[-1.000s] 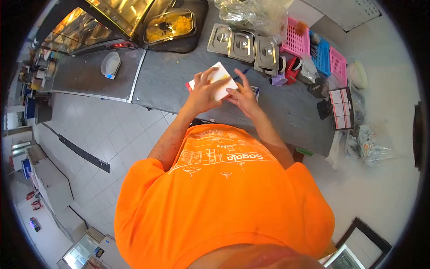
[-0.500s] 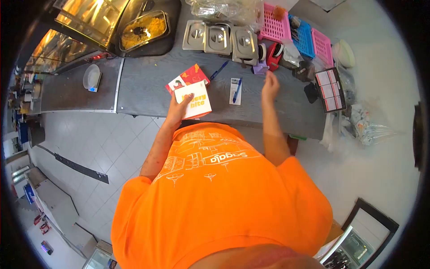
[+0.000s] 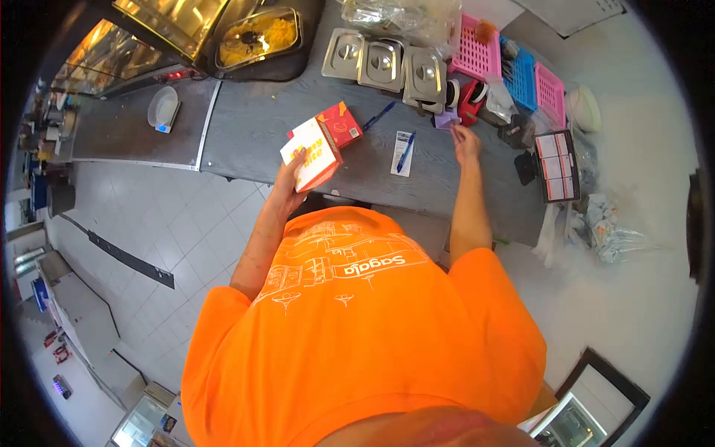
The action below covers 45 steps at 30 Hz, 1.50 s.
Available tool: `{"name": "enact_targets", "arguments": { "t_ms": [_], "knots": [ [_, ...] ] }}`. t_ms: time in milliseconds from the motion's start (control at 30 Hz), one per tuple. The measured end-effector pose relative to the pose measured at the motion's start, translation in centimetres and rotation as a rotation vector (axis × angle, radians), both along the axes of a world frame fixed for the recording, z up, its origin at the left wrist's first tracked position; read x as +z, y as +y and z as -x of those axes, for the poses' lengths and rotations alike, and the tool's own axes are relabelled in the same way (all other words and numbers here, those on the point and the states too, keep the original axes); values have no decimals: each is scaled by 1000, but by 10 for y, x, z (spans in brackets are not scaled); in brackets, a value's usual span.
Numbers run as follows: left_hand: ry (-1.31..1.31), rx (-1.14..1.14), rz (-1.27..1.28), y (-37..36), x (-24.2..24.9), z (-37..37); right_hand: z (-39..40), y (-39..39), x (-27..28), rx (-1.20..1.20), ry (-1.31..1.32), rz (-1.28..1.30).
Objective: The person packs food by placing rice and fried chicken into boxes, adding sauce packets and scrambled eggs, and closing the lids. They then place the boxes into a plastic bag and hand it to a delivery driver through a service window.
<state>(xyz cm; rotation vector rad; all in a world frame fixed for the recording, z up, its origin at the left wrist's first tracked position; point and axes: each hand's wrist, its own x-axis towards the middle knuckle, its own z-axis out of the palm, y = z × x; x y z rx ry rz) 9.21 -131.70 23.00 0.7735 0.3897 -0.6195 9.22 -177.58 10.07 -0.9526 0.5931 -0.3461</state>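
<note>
My left hand (image 3: 291, 176) is closed on a white and red box (image 3: 313, 154) with yellow lettering, held tilted over the counter's front edge. Its red printed part (image 3: 340, 125) shows behind the white face. My right hand (image 3: 467, 144) has its fingertips at the purple tape dispenser (image 3: 446, 119); whether they pinch a bit of tape is too small to tell. Beside that stands a red tape dispenser (image 3: 471, 101). Between my hands a blue pen (image 3: 406, 152) lies on a small printed paper (image 3: 399, 165). Another blue pen (image 3: 380, 116) lies farther back.
Lidded steel containers (image 3: 381, 65) stand at the back of the grey counter (image 3: 253, 134), near a tray of yellow food (image 3: 259, 37). Pink (image 3: 477, 51) and blue (image 3: 520, 78) baskets and a dark-framed box (image 3: 556, 167) are at right. A scale with a bowl (image 3: 163, 109) sits left.
My left hand has turned the box, so its red side shows more. My right hand has come down to the purple tape dispenser. The whole view has shifted slightly.
</note>
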Motion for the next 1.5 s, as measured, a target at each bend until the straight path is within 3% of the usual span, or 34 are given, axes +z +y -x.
{"name": "enact_targets", "arguments": {
  "t_ms": [33,100,133,200,233,300,333,533,633,700,833,1033,1100,1133,1200,1267,1333,1367,1400,1433,1467,1500],
  "knots": [
    [0,-4,-12,3,-2,2,1,-6,-16,3,8,-1],
    [6,-13,-25,6,-5,4,3,-20,-47,75,288,556],
    [2,7,-7,4,-5,2,6,-16,-46,72,292,556],
    [-6,16,17,2,-1,-1,7,-5,-42,-52,621,1033],
    [49,27,19,0,4,-4,8,3,-36,-59,616,1038],
    [96,56,20,0,7,-14,14,33,-24,-178,380,383],
    [91,92,56,-2,4,-19,18,53,-12,-165,382,382],
    [108,121,201,0,-8,-39,20,229,132,621,10,340],
    [70,56,252,-1,-7,-45,9,290,167,772,-64,385],
    [41,-17,253,1,-10,-49,-1,309,171,713,0,682],
    [-7,-66,277,5,0,-50,-11,317,181,691,24,729],
    [207,-32,544,9,25,-40,-12,309,218,781,34,1048],
    [343,-391,894,16,13,-38,-14,303,225,933,-214,1113],
    [341,-391,893,18,6,-38,-15,300,225,933,-217,1113],
    [466,-606,1178,19,-7,-36,-16,292,223,792,-206,1250],
    [389,-591,1085,21,17,-39,-17,271,203,770,-215,1296],
    [174,-326,124,20,29,-45,-19,261,184,626,-16,745],
    [-127,-275,-24,12,19,-51,-20,262,179,621,-10,745],
    [-395,-212,-280,4,1,-60,-21,263,173,653,61,459],
    [-452,-125,-421,-5,-15,-64,-23,265,166,672,128,170],
    [-508,-36,-561,-12,-28,-68,-25,267,151,665,131,171],
    [-509,-42,-556,-14,-41,-74,-28,270,131,671,152,373]
  ]
}}
